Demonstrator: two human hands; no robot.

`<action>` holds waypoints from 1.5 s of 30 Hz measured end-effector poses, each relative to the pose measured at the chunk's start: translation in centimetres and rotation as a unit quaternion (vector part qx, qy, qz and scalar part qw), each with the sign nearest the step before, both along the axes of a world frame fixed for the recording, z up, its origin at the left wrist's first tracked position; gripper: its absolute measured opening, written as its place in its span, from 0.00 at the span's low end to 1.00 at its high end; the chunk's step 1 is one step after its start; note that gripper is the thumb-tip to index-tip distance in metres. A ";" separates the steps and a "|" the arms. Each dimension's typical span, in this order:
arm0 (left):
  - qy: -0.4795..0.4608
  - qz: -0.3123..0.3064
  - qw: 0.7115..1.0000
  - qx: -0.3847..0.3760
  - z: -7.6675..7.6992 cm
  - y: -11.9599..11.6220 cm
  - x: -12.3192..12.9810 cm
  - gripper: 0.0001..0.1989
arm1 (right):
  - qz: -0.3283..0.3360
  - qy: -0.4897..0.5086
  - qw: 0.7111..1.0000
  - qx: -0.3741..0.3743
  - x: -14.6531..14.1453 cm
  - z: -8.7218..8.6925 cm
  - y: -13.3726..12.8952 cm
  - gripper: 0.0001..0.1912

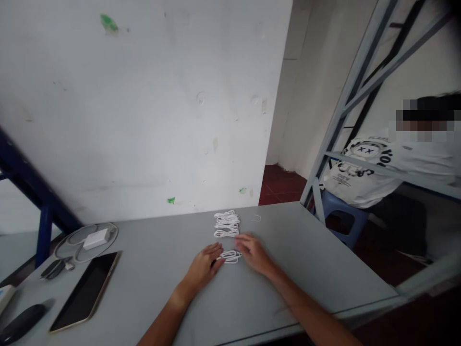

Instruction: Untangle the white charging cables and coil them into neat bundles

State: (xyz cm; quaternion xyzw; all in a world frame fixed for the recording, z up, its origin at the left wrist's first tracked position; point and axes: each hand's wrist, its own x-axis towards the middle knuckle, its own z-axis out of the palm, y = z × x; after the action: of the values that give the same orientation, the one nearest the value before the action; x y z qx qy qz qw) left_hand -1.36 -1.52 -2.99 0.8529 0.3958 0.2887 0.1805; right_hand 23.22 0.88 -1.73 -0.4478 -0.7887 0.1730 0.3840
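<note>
A bundle of white cable (230, 256) lies on the grey table between my two hands. My left hand (206, 260) is at its left end, with thumb and forefinger closed about the loops. On the other side, my right hand (255, 252) has its fingers stretched out, tips close to the bundle's right end and to the nearest bundle of the row behind. Whether those tips touch either bundle I cannot tell. That row is made of several coiled white cable bundles (226, 222), set one behind another.
To the left are a tablet (86, 293), a dark mouse (23, 323), and a white charger (96, 239) with a looped cable. A thin white curved piece (256, 218) lies right of the row. Beyond the metal frame (345, 103), a person (374, 166) sits on a blue stool (345, 216).
</note>
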 end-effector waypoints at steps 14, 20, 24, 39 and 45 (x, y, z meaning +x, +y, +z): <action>-0.002 -0.004 1.000 0.023 0.0 0.2 -0.1 0.17 | -0.278 -0.023 0.960 -0.011 5.2 0.5 7.4 0.07; 0.034 0.001 0.999 0.040 0.3 0.2 0.2 0.16 | -0.237 0.012 0.971 -0.029 3.3 1.6 4.4 0.07; 0.044 -0.003 0.998 0.043 0.4 0.1 0.6 0.16 | -0.142 0.035 0.987 -0.060 -0.2 1.5 0.9 0.11; 0.186 0.035 0.982 -0.016 1.0 -0.1 2.6 0.12 | -0.008 0.022 0.999 -0.025 -3.7 0.6 -0.5 0.12; -0.012 0.030 0.995 -0.090 0.9 0.6 2.1 0.07 | 0.005 -0.029 0.999 0.019 -4.1 1.2 -0.8 0.13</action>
State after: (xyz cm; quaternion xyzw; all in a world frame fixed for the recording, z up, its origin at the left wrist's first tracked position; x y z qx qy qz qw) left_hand 0.70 -0.96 -2.07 0.8172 0.4435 0.2676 0.2527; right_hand 19.16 0.04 -0.50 -0.4414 -0.8050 0.1465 0.3683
